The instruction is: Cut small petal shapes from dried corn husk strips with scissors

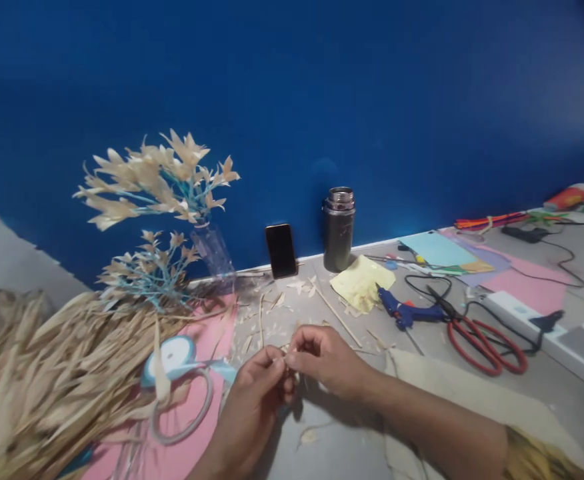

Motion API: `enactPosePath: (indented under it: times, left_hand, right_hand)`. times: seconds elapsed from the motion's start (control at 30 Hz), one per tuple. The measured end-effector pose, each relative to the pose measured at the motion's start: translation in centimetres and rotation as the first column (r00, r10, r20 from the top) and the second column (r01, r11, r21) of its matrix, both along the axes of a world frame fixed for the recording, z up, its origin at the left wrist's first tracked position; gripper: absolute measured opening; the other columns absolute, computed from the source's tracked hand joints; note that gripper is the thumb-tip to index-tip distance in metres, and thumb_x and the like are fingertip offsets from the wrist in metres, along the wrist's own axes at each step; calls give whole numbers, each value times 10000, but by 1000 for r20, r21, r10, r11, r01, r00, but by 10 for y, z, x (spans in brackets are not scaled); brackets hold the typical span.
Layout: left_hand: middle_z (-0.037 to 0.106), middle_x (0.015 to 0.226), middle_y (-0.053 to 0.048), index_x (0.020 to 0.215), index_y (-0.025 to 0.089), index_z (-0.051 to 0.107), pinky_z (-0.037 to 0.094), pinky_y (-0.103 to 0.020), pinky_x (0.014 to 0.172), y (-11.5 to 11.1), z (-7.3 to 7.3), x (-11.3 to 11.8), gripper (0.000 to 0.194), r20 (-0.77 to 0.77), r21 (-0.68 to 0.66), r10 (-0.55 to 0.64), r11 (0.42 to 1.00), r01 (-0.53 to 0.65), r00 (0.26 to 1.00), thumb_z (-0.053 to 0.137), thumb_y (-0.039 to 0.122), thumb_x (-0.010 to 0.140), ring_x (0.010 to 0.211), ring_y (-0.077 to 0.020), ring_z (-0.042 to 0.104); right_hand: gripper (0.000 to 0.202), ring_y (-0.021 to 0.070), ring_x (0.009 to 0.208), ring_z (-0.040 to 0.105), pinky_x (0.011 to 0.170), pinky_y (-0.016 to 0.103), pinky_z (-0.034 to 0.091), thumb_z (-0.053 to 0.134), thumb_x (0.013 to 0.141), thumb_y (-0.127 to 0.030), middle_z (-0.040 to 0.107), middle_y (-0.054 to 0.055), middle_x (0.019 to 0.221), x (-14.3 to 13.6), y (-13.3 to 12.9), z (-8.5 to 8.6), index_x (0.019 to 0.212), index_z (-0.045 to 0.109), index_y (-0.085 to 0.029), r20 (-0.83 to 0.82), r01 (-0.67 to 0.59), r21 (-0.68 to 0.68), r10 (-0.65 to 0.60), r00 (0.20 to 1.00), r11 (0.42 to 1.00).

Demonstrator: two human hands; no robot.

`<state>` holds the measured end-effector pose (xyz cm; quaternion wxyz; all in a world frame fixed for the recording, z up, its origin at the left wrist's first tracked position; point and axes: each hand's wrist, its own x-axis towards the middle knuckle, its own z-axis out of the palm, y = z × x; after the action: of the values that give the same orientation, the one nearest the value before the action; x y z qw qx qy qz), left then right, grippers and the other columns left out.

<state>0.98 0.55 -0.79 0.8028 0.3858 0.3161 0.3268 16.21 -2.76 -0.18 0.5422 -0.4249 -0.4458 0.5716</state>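
My left hand and my right hand meet at the middle of the table, fingertips pinched together. What they hold between them is small and mostly hidden; only a pale bit shows at the fingertips. Around them lie dry husk scraps and a thin pale stick. Left of my left hand, a roll of light blue tape and a grey ring rest on pink paper. Beyond my right hand is a blue glue gun, its nozzle near a crumpled yellow paper.
Dried husks pile up at left, beside husk flowers in a clear bottle. A phone leans on the blue wall near an uncapped flask. Red-handled scissors, cables and a white power strip lie at right.
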Motion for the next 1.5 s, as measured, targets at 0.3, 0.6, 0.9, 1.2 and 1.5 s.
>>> enactPosePath:
  times: [0.3, 0.6, 0.9, 1.2, 1.5]
  left_hand:
    - [553, 620, 8, 715, 164, 580, 379, -221, 579, 2, -5, 1, 301, -116, 89, 23, 996, -13, 993, 787, 379, 757, 597, -107, 465]
    - [562, 640, -3, 726, 158, 611, 391, -228, 576, 0, -3, 1, 294, -133, 138, 35, 990, -17, 991, 757, 407, 782, 599, -114, 477]
    - [553, 622, 7, 717, 158, 587, 378, -218, 566, 5, -5, 1, 313, -122, 145, 52, 989, -34, 991, 766, 409, 771, 581, -104, 469]
    - [562, 630, -1, 729, 150, 581, 394, -222, 592, 2, -4, 2, 353, -112, 198, 22, 980, 1, 994, 791, 434, 744, 590, -107, 510]
    - [578, 622, -2, 741, 150, 589, 417, -220, 585, 1, -3, 0, 341, -96, 189, 117, 977, -97, 989, 802, 417, 724, 574, -104, 532]
  right_hand:
    - [274, 160, 584, 669, 577, 272, 510, 810, 702, -302, 668, -37, 626, 6, 1, 4, 828, 593, -192, 11, -13, -60, 14, 1000, 998]
    - [264, 148, 552, 614, 544, 276, 473, 806, 696, -353, 635, -34, 592, 6, 1, 5, 781, 621, -185, -47, 4, -29, -5, 999, 1000]
    - [146, 105, 570, 558, 547, 218, 419, 734, 675, -137, 609, -54, 610, 7, 2, 5, 776, 639, -184, 52, 36, -66, -32, 998, 997]
    - [116, 110, 512, 530, 537, 244, 408, 733, 614, -170, 611, -35, 582, 18, -2, 10, 695, 650, -176, -140, -110, -149, 90, 986, 983]
    - [356, 121, 644, 561, 606, 254, 421, 823, 728, -443, 655, -1, 795, 19, 0, 2, 913, 669, -181, -40, 2, -129, -7, 999, 992]
